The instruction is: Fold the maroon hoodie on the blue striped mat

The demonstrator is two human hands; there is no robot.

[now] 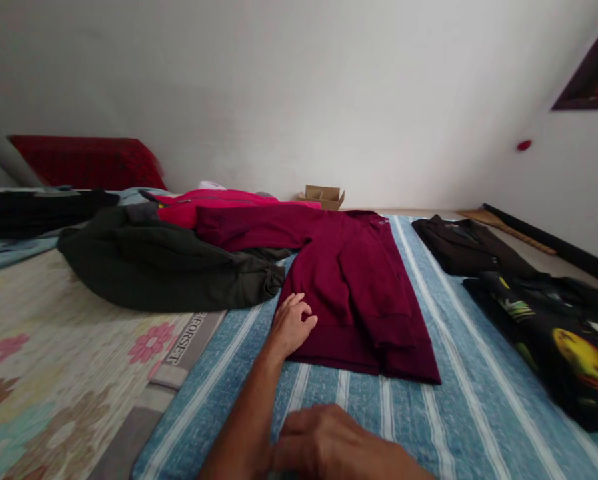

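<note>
A plain white wall rises behind a floor laid with a blue striped mat (459, 373), beside a floral mat (53, 373) on the left. A small cardboard box (323, 196) stands against the foot of the wall, and a red cushion (86, 162) leans there at the far left.

A maroon sweatshirt (363, 287) lies spread flat on the striped mat, its hem toward the viewer and one sleeve stretched out to the left across the other clothes. The person's left hand (291, 325) reaches forward and rests on the sweatshirt's lower left corner, fingers loosely extended and close together, palm down, pressing on the cloth; whether any fabric is pinched beneath them cannot be told. The right hand (329, 443) sits low at the bottom edge of the view, close to the left forearm, with its back up and fingers curled slightly inward; it lies over the striped mat, near the sweatshirt but not touching it, and nothing shows in its grasp.

To the left of the sweatshirt a dark grey garment (169, 267) is heaped, with a bright pink garment (213, 202) behind it. On the right of the mat lies a folded black garment (466, 247), and nearer the viewer a black printed garment (559, 340) with yellow and green patterning.
</note>
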